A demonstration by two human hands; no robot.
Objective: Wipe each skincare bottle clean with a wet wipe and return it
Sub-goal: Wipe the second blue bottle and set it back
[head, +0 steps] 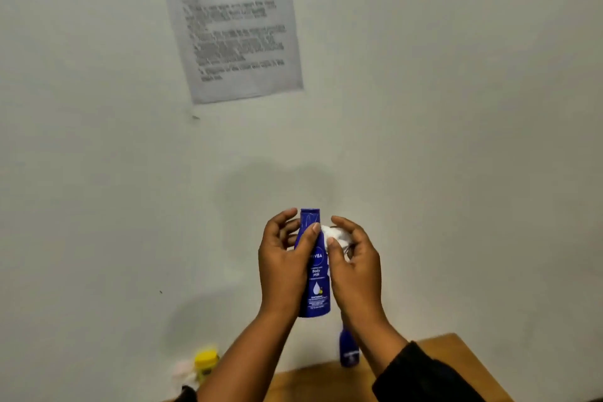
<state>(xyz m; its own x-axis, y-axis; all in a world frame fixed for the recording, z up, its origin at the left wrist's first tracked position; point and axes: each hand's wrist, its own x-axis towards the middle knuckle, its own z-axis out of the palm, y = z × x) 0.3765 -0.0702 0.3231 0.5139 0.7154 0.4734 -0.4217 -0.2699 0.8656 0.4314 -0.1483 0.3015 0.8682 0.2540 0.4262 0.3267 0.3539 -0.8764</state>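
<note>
Holding the blue body-milk bottle (316, 271) upright and raised in front of the wall, the left hand (284, 268) is curling round its left side, with the thumb lying across the front near the neck and fingertips showing behind. The bottle's long axis is running almost vertically, narrow end up, and its base is hanging above the wooden table (326, 382). The right hand (355, 271) is sitting just to the bottle's right, its fingers bending around a bunched white wet wipe (334, 235) and pressing it against the bottle's upper right side. The wipe is touching only that upper part. The label and lower body are lying below it along the axis, so the next stroke probably needs to travel downward, or the left hand needs to turn the bottle. On the table, a smaller dark blue bottle (349, 349) is standing just below the right wrist, and a yellow-capped container (205, 361) is standing well to the left; whether either is already wiped cannot be told.
</note>
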